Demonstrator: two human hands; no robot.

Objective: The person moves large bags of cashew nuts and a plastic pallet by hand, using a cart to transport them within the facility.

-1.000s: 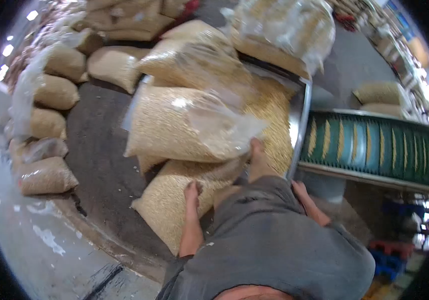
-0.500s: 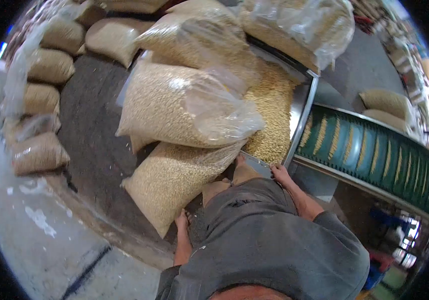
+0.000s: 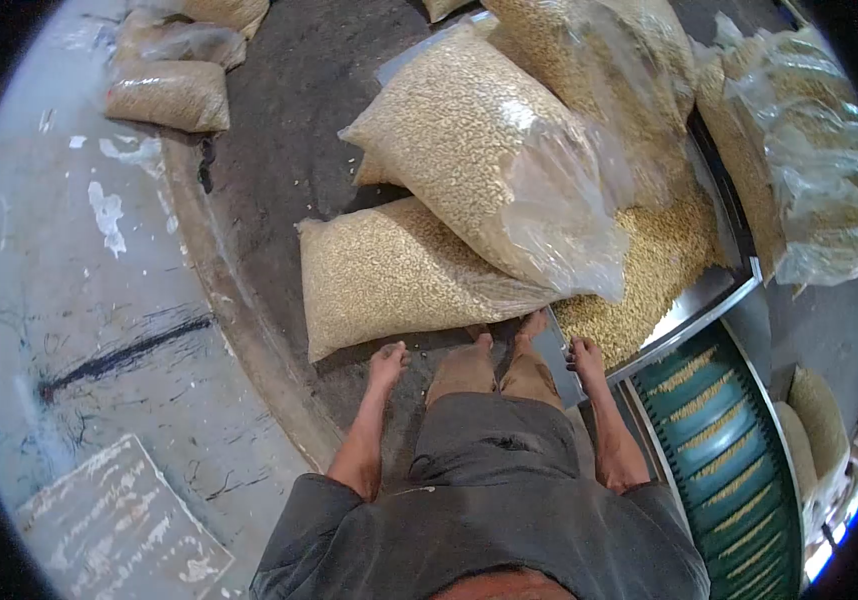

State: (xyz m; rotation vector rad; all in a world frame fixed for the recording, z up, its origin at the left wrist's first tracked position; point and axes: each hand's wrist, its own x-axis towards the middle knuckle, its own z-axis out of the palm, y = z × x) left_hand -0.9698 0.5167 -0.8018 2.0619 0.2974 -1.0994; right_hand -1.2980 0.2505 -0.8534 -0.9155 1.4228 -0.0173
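My left hand (image 3: pixel 389 364) hangs just below the lower filled clear bag (image 3: pixel 399 275), its fingers curled; what they hold, if anything, is too small to tell. At the near corner of a metal tray (image 3: pixel 689 328), my right hand (image 3: pixel 585 358) has its fingers curled at the edge, beside a heap of pale kernels (image 3: pixel 639 270). The upper bag (image 3: pixel 469 130) lies across the lower one, its loose, clear mouth (image 3: pixel 574 215) resting over the heap.
A green ribbed conveyor (image 3: pixel 724 430) carrying rows of kernels runs down at the right. More filled bags stand at the upper right (image 3: pixel 809 150) and upper left (image 3: pixel 169 95). A curved raised edge (image 3: pixel 249 340) borders the dark floor at the left.
The view has turned, so bags and tray appear further right. My left hand is now further from the lower bag's corner. My right hand remains by the tray edge.
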